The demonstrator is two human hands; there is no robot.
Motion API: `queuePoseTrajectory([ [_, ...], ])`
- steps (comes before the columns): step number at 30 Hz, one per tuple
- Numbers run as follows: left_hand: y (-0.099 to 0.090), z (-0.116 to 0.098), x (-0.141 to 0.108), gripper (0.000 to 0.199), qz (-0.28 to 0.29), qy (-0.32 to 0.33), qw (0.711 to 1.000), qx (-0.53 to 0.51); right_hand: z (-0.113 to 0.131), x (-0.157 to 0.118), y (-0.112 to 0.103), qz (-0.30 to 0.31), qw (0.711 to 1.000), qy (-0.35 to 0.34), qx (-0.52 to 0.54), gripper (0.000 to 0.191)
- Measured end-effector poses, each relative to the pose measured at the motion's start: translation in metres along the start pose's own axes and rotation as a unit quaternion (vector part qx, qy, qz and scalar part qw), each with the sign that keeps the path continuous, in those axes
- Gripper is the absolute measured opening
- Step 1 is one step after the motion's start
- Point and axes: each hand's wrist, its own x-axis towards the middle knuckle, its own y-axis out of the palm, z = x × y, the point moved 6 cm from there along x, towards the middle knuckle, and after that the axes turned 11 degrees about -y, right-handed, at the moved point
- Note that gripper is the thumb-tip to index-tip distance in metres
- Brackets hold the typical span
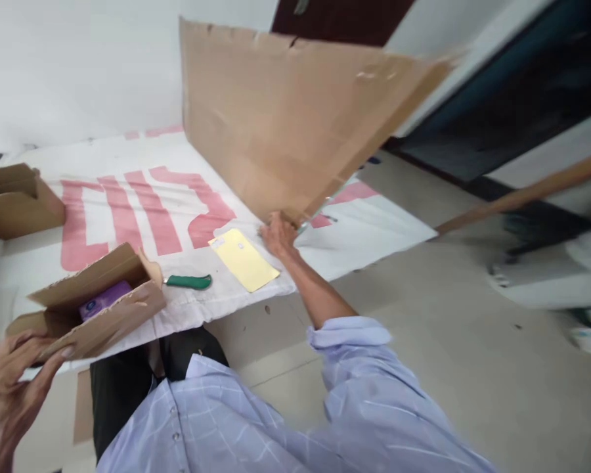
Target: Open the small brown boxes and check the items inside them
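At the lower left my left hand (22, 371) grips the near end of a small open cardboard box (111, 322), thumb along its side wall and fingers at the end flap. A purple packet (104, 300) lies inside that box. My right hand (280, 236) is closed at the bottom corner of a large brown cardboard piece (285, 118), which stands tilted up over the table. Its fingertips are partly hidden and blurred. Between the hands lie a green-handled knife (188, 282), its blade end by the box, and a yellow card (246, 260).
A white cloth with red printing (199, 263) covers the table. Another open cardboard box (29, 210) stands at the left. Beyond the table's right corner are a wooden bar (522, 197) and the tiled floor (423, 341). A white wall (79, 66) rises behind.
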Motion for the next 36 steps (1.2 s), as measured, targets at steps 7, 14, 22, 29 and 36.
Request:
queuePoseTrajectory([
  [7,0.002,-0.020,-0.001,0.016,0.043,-0.005,0.999,-0.005,0.002,-0.017,0.015,0.004,0.993,-0.070,-0.098,0.029],
  [14,0.001,-0.021,-0.002,0.016,0.050,-0.019,0.999,0.001,0.001,-0.025,0.019,0.025,0.992,-0.071,-0.106,0.031],
  [22,0.003,-0.023,-0.003,0.019,0.050,-0.042,0.998,-0.019,0.013,-0.028,0.011,0.067,0.992,-0.051,-0.097,0.034],
  [29,0.008,-0.016,-0.003,0.024,0.048,-0.094,0.994,-0.037,0.059,-0.054,-0.037,-0.043,0.994,-0.087,-0.052,0.042],
  [36,0.010,-0.013,-0.001,0.029,0.050,-0.109,0.992,-0.034,0.215,-0.206,-0.019,0.069,0.856,-0.359,0.365,0.024],
])
